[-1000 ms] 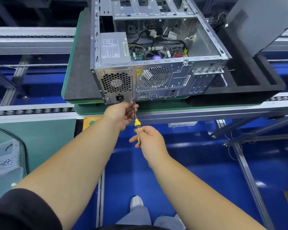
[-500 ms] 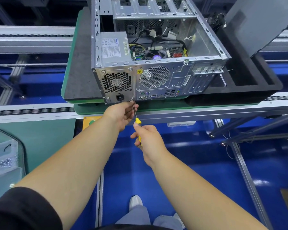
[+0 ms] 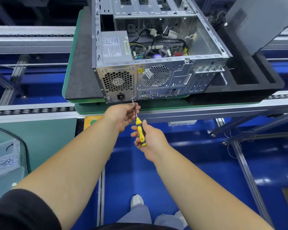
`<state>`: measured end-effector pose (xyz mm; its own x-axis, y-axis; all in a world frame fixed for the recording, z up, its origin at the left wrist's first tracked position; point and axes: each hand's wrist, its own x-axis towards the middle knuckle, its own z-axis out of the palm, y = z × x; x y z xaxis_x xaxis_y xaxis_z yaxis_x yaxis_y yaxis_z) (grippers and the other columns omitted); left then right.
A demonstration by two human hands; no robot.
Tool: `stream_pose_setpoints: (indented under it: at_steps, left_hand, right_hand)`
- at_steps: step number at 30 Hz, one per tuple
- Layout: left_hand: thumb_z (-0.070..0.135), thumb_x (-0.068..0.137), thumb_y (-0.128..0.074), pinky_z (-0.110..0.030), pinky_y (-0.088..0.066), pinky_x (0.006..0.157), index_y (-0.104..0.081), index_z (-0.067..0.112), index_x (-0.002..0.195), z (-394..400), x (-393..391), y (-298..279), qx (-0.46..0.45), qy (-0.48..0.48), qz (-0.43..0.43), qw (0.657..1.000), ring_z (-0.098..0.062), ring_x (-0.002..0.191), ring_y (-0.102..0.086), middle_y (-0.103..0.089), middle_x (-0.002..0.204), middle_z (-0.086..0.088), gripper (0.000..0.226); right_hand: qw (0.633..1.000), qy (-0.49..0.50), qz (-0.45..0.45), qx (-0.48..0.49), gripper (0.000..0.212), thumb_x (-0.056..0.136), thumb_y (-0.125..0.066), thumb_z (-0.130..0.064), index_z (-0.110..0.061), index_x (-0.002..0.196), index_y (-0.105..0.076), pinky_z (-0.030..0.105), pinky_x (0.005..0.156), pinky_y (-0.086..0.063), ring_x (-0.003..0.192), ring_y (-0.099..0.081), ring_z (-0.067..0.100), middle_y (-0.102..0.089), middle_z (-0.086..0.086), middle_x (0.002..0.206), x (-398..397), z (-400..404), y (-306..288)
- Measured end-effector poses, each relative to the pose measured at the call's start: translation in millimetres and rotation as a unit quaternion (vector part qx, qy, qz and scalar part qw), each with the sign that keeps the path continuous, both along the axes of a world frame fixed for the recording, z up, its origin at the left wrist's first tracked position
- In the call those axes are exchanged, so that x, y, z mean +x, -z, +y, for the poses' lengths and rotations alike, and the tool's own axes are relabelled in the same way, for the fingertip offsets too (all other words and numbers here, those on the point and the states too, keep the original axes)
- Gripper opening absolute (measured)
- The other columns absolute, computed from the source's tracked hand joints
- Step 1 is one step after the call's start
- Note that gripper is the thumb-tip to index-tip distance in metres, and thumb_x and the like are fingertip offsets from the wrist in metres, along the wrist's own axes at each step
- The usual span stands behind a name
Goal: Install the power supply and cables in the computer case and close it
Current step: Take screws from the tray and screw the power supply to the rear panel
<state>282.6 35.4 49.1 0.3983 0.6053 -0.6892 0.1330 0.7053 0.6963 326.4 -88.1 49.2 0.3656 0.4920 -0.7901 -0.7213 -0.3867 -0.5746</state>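
The right hand (image 3: 150, 138) has its fingers (image 3: 136, 132) curled round the yellow-and-black handle of a screwdriver (image 3: 140, 131), thumb lying along the top. The left hand (image 3: 121, 116) sits just ahead, its fingers pinching the thin metal shaft near the tip to steady it. The tip meets a screw (image 3: 132, 101) at the lower corner of the power supply (image 3: 117, 83), on the rear face of the computer case (image 3: 156, 63).

The case lies on its side on a dark foam pad (image 3: 80, 67) over a green pallet on the conveyor bench (image 3: 206, 110), open side up. The supply sits in its bay at the left rear corner, label facing up, with 2 screws visible at its upper corners. Black cables (image 3: 156, 37) loop loosely over the motherboard. The grey side panel (image 3: 259, 24) leans off to the right, well apart, so closing is not yet done.

The screw is tiny and likely to slip off the tip, so guiding the shaft close to the head makes sense. The supply is a stiff, fairly heavy metal box, best held by its solid sides, not the fan grille. The cables are soft and should be taken by their plugs. The panel is thin sheet, probably light but with sharp edges; 2 hands on opposite edges would suit.
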Motion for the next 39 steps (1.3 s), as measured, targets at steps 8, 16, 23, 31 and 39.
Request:
stream_pose_setpoints:
  at_steps: [8, 16, 23, 31, 39]
  left_hand:
    - [0.02, 0.091, -0.067, -0.016, -0.047, 0.06, -0.068, 0.014, 0.079, 3.3, 2.6, 7.3, 0.003, -0.001, 0.02, 1.0, -0.004, 0.063, -0.057, -0.071, 0.065, 0.006, 0.013]
    - [0.021, 0.094, -0.061, -0.02, -0.051, 0.065, -0.069, 0.013, 0.088, 3.9, -1.6, 9.5, 0.01, -0.001, 0.003, 1.0, -0.007, 0.066, -0.064, -0.074, 0.074, 0.004, 0.013]
    - [0.015, 0.093, -0.064, -0.015, -0.052, 0.055, -0.068, 0.012, 0.089, 4.6, -4.0, 8.1, 0.01, 0.0, -0.002, 1.0, -0.006, 0.067, -0.067, -0.074, 0.073, 0.001, 0.007]
    - [0.018, 0.086, -0.072, -0.013, -0.046, 0.047, -0.067, 0.012, 0.078, 9.3, -0.4, 13.0, 0.013, 0.0, 0.017, 1.0, -0.001, 0.047, -0.059, -0.07, 0.061, 0.005, 0.011]
    - [0.021, 0.092, -0.064, -0.022, -0.047, 0.058, -0.067, 0.013, 0.083, 4.7, -0.9, 11.2, 0.024, 0.005, 0.003, 1.0, -0.009, 0.06, -0.06, -0.07, 0.065, 0.003, 0.013]
  right_hand:
    - [1.0, -0.015, 0.006, -0.002, 0.028, 0.098, -0.059, -0.032, -0.006, 0.09, -0.067, 0.027, 0.057, -0.054, 0.049, -0.053, 0.011, -0.066, 0.004, 0.066, 3.7, 0.9, 0.2]
    - [0.997, 0.009, 0.067, 0.024, 0.037, 0.098, -0.056, -0.038, -0.005, 0.093, -0.071, 0.026, 0.057, -0.051, 0.047, -0.051, 0.012, -0.064, 0.007, 0.068, 1.8, 5.0, -1.1]
    - [0.999, 0.003, 0.049, 0.015, 0.034, 0.098, -0.057, -0.035, -0.004, 0.091, -0.068, 0.027, 0.056, -0.055, 0.046, -0.054, 0.012, -0.065, 0.005, 0.062, 2.9, 5.3, 1.3]
    - [0.999, -0.042, -0.014, 0.011, 0.024, 0.088, -0.072, -0.034, -0.011, 0.094, -0.068, 0.029, 0.061, -0.056, 0.051, -0.056, 0.014, -0.068, 0.005, 0.073, 3.9, 7.3, -1.9]
    - [1.0, -0.028, 0.01, 0.002, 0.035, 0.102, -0.049, -0.034, -0.007, 0.092, -0.07, 0.027, 0.057, -0.055, 0.048, -0.054, 0.012, -0.068, 0.002, 0.064, 4.6, 8.6, -3.3]
